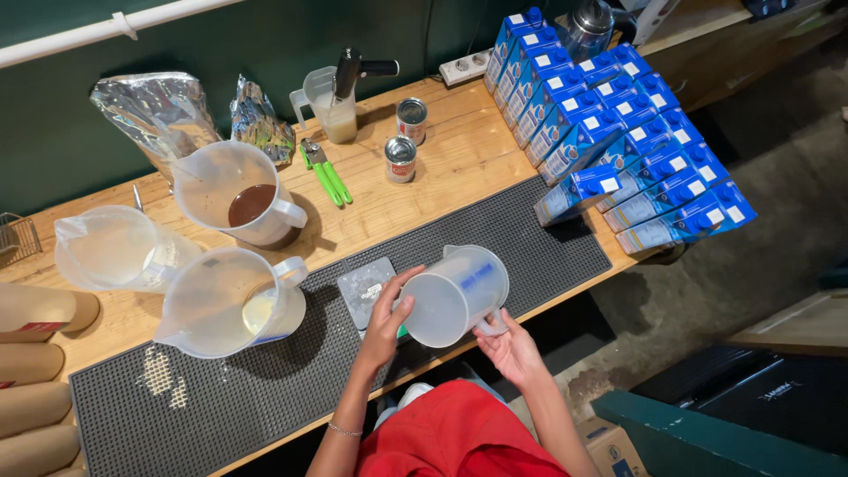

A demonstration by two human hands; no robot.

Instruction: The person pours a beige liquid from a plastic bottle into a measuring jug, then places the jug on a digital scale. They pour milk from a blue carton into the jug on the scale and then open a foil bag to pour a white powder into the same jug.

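Note:
My two hands hold an empty clear plastic jug [455,296], tipped on its side over the black rubber mat [265,380]. My left hand [387,320] cups its rim on the left side. My right hand [511,346] grips the handle underneath. Just left of the jug lies a small grey digital scale [364,287] on the mat.
Three more clear jugs stand left: one with pale liquid [231,300], one with brown liquid [237,194], one empty [115,249]. Rows of blue cartons [618,124] fill the right. Two tins [400,157], a green opener [324,172], a hand blender in a beaker [340,102], foil bags [159,110].

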